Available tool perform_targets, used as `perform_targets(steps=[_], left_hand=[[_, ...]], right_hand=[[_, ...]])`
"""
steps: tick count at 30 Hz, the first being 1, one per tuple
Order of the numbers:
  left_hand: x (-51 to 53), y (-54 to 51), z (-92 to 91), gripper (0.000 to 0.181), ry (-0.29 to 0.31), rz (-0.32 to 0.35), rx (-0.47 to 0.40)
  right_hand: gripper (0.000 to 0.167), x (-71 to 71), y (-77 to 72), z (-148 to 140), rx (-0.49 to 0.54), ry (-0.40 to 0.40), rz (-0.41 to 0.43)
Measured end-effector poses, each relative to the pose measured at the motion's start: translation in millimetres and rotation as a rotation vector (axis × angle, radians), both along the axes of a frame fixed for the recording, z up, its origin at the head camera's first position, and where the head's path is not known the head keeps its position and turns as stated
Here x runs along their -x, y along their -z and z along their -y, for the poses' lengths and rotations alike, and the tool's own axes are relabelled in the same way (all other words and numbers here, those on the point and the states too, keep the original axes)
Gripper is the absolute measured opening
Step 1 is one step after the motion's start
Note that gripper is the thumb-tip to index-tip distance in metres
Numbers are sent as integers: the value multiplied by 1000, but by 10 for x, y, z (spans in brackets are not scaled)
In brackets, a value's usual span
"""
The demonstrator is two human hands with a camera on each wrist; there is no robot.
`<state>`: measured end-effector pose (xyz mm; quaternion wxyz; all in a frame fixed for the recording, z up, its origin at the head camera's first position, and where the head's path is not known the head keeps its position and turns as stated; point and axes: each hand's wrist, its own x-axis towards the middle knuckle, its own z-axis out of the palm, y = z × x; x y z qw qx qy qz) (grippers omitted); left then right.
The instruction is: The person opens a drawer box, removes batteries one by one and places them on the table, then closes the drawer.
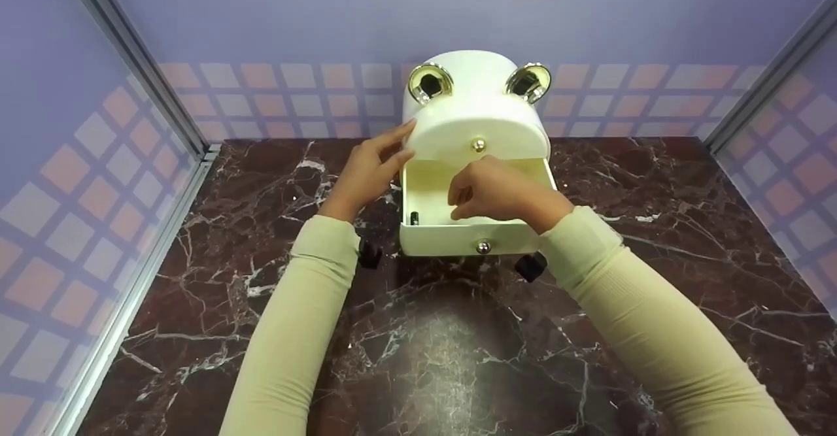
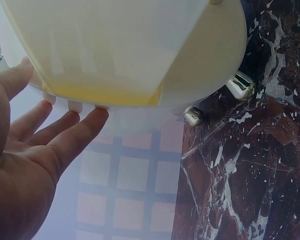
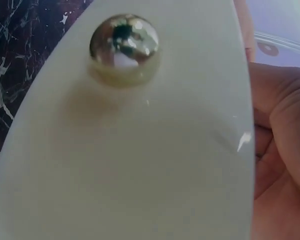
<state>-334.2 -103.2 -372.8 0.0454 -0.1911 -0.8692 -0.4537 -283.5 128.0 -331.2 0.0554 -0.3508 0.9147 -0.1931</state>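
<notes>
A white rounded storage box (image 1: 477, 112) with two gold-rimmed ears stands against the back wall. Its lower drawer (image 1: 435, 240) is pulled out and has a round metal knob (image 1: 483, 247). My left hand (image 1: 369, 171) rests on the box's left side; in the left wrist view its fingers (image 2: 77, 132) lie fairly straight, tips against the edge. Inside the drawer's opening is my right hand (image 1: 494, 191), fingers bent; whether it pinches anything is hidden. A small black item (image 1: 414, 218) sits in the drawer's front left corner. The drawer front hides much of the right hand (image 3: 285, 135) in the right wrist view.
The box stands on a dark red marble-patterned table (image 1: 425, 351). Purple panels with pink and white squares (image 1: 261, 76) enclose the back and both sides. Black wrist gear (image 1: 530, 267) shows beneath the right cuff, close to the drawer's front corner.
</notes>
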Motion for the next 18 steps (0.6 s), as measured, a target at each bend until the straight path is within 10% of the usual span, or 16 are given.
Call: perform_targets(steps=[18], left_hand=[[-2,-8,5,48,15,-5,-11]], right_hand=[[13,119,85,248,-270,-104,178]])
